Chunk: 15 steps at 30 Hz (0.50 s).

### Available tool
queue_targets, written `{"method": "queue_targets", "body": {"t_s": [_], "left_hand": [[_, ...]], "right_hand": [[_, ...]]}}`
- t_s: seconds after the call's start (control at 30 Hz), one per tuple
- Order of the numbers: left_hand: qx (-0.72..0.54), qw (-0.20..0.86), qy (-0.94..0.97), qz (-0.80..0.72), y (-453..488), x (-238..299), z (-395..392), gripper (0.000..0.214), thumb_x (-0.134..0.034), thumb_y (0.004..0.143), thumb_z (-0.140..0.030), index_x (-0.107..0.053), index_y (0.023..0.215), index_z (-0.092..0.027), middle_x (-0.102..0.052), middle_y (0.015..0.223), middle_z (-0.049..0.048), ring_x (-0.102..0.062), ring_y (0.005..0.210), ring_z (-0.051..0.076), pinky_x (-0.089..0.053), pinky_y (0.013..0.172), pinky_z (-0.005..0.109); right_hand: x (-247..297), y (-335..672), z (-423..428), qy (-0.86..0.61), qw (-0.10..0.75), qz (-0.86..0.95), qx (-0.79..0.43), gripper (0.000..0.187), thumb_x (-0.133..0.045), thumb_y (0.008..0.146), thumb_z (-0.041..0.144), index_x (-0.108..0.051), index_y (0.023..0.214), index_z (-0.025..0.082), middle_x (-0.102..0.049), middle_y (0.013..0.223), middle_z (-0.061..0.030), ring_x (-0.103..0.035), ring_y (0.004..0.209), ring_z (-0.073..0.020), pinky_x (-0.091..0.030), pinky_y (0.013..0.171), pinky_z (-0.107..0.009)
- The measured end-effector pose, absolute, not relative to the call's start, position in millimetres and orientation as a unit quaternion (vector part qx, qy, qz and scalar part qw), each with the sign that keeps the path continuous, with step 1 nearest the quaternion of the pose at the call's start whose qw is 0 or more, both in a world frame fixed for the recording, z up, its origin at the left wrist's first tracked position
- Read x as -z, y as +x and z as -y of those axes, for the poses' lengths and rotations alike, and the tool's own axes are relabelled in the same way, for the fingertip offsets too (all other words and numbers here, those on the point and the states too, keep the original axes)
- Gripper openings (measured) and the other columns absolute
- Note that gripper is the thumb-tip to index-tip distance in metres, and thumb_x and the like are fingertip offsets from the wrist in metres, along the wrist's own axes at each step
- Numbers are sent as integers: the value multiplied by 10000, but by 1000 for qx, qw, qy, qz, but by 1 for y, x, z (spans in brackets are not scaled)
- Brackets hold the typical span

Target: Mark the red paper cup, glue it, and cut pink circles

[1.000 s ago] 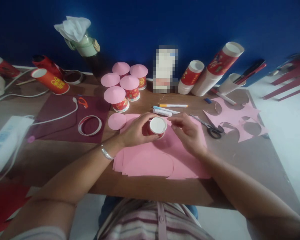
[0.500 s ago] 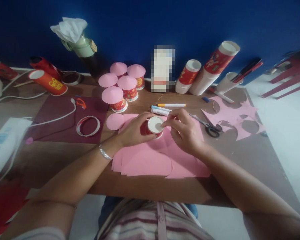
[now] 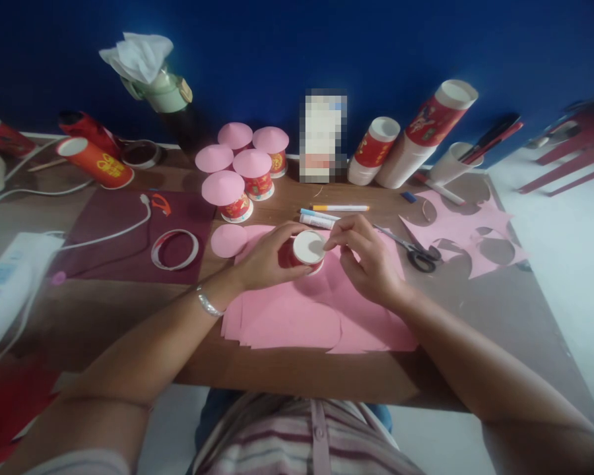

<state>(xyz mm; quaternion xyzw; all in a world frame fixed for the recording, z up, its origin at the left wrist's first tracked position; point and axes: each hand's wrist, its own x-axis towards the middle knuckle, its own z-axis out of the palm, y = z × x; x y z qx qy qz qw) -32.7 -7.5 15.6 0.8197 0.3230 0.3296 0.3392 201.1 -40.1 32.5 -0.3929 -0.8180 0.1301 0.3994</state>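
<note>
Watching through the head camera, I am seeing the left hand (image 3: 267, 260) clamping the side of a red cup (image 3: 309, 247), thumb in front and fingers curling behind. The cup is standing over the pink paper sheets (image 3: 287, 324), near the middle of the table (image 3: 218, 366), its round white end facing up. The right hand (image 3: 369, 264) is hovering on the other side, bent fingers reaching to the cup's rim; I cannot tell whether they are touching it or pinching anything. The two hands are staying apart, the cup sitting between them.

Beyond the left hand, five cone-topped cups (image 3: 235, 208) are standing in a cluster, each wearing a pink paper cone. A pink disc (image 3: 228, 241) is lying just beside the sheets, and a white ring (image 3: 155, 256) is resting farther left. Behind the hands, an orange-and-white marker (image 3: 344, 208) is lying near a white marker (image 3: 317, 221). Right of the right hand, black-handled scissors (image 3: 412, 249) are lying near a pink offcut (image 3: 443, 224) showing round cutouts.
</note>
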Motion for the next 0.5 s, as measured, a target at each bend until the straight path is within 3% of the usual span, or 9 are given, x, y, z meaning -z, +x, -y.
{"method": "queue_targets", "body": {"t_s": [0.23,0.5], "left_hand": [[-328,338,822,-321,-33,-16,7,554,-836,826,-328,-560,1295,-228,-686,1298,104,-684,1196,249,-579,1011,428],[-339,344,810,-332,-31,-14,9,580,-868,792,-286,-574,1290,-234,-690,1286,87,-683,1176,233,-571,1023,415]], "right_hand": [[-31,205,43,-370,402,833,-84,410,-454,896,-43,-663,1100,246,-604,1050,-59,-622,957,-188,-528,776,-341],[-18,213,44,-307,371,869,117,411,-580,925,13,-652,1263,235,-677,1007,-70,-628,952,-209,-533,763,-351]]}}
